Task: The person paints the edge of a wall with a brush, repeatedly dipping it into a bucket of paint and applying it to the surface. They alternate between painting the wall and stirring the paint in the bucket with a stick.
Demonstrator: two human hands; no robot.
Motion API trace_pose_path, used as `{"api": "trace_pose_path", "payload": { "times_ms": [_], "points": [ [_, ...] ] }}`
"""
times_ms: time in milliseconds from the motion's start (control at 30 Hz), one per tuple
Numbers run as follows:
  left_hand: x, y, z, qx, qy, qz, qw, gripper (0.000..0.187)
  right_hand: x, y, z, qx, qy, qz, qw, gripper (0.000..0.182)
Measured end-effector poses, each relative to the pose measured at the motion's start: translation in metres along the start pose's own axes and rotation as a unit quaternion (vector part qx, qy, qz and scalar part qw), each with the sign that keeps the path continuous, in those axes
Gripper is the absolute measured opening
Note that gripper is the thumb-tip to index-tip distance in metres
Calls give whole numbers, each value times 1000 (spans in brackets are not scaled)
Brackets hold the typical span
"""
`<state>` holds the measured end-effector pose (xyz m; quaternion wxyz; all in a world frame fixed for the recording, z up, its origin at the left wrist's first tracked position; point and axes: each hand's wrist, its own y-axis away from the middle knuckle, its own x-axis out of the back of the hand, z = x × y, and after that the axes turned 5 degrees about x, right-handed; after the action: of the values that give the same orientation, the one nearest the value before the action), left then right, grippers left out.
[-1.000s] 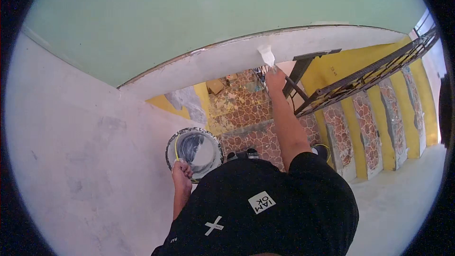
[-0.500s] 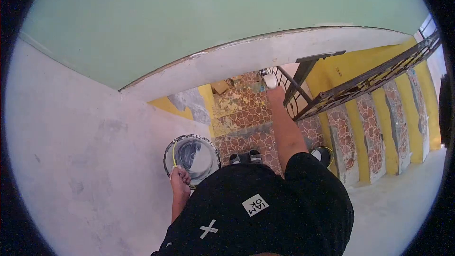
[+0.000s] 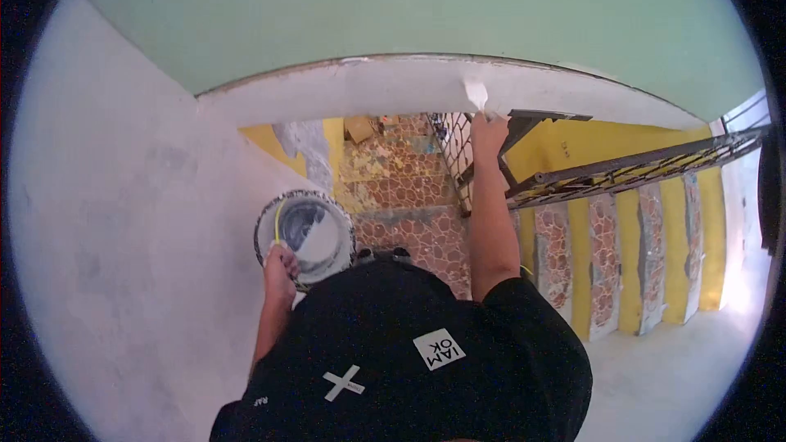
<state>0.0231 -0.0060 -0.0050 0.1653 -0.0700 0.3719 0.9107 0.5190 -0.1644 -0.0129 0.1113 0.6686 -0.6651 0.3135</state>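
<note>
My left hand (image 3: 281, 265) is closed around the yellow handle (image 3: 278, 223) of a paint-splashed bucket (image 3: 351, 239). Whitish paint (image 3: 320, 242) lies inside the bucket, with a dark grey patch beside it. Out in front, my right hand (image 3: 490, 133) grips a paintbrush (image 3: 476, 96), its pale bristles pointing away from me. The bristles are at the white band (image 3: 368, 83) below the green surface; they appear to touch it, and a bright white mark shows at their tip.
A dark metal railing (image 3: 639, 162) runs to the right, beside steps with reddish stone-pattern treads (image 3: 604, 254) and yellow risers. More patterned steps (image 3: 401, 165) descend ahead. A cardboard box (image 3: 359, 129) sits lower down. A whitish wall (image 3: 123, 237) stands close on my left.
My right hand has raised the paintbrush from over the lower steps and railing to the white band. The bucket, still in my left hand, appears further left and higher as the view shifts.
</note>
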Motion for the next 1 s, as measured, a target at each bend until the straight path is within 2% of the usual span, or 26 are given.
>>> {"api": "trace_pose_path", "payload": {
  "times_ms": [67, 100, 167, 200, 267, 300, 367, 400, 433, 500, 600, 667, 700, 733, 767, 800, 833, 900, 933, 1000],
  "points": [
    [10, -4, -5, -10, 3, -16, 1000, 15, 10, 9, -19, 49, -14, 64, 997, 33],
    [11, -5, -4, -10, 11, -32, 999, 13, 17, 15, -35, 61, -11, 61, 996, 33],
    [12, -5, -3, -11, 31, -43, 999, 11, 32, 32, -69, 83, -73, 120, 987, 30],
    [10, -6, -3, -16, 16, -29, 999, 10, 27, 34, -72, 93, -73, 113, 987, 30],
    [7, 0, -1, -23, 12, -9, 1000, 7, 7, 44, -63, 144, -119, 194, 963, 26],
    [3, 5, 1, -24, 18, -5, 1000, 7, -6, 46, -50, 149, -121, 188, 963, 26],
    [0, 10, 5, -18, 9, -26, 999, 8, -40, 45, -5, 210, -44, 103, 971, 23],
    [4, 4, -1, 0, 48, -11, 999, 10, -60, 41, 23, 154, -24, 27, 987, 20],
    [10, 4, -2, -2, 51, -10, 999, 10, -73, 46, 33, 158, -25, 26, 987, 20],
    [12, 2, -3, -24, 23, -74, 997, 11, -77, 47, 50, 83, 33, -48, 995, 22],
    [10, 3, -3, -23, 21, -62, 998, 8, -79, 53, 70, 48, 33, -92, 994, 23],
    [14, 0, -6, -15, 38, -38, 998, 7, -104, 43, 103, 15, 149, -134, 980, 30],
    [12, -3, -10, -1, 51, -17, 999, 6, -110, 36, 118, 39, 138, -208, 968, 34],
    [10, -1, -13, -30, 30, -15, 999, 6, -102, 41, 105, 137, 229, -241, 933, 36],
    [6, 3, -15, -36, 32, -29, 998, 6, -86, 46, 80, -49, 159, -237, 957, 38],
    [6, 9, -14, -27, 35, -10, 999, 8, -99, 41, 100, 96, 283, -298, 906, 39],
    [8, 12, -10, -19, 36, 11, 999, 9, -95, 46, 91, 97, 278, -288, 911, 39],
    [14, 11, -12, -31, 45, -14, 998, 10, -83, 53, 60, -20, 231, -277, 933, 36],
    [15, 11, -10, -29, 54, -31, 998, 12, -80, 52, 52, -24, 226, -272, 935, 36],
    [13, 11, -9, -32, 43, -37, 998, 12, -73, 62, 42, -96, 152, -238, 955, 38]
  ]
}}
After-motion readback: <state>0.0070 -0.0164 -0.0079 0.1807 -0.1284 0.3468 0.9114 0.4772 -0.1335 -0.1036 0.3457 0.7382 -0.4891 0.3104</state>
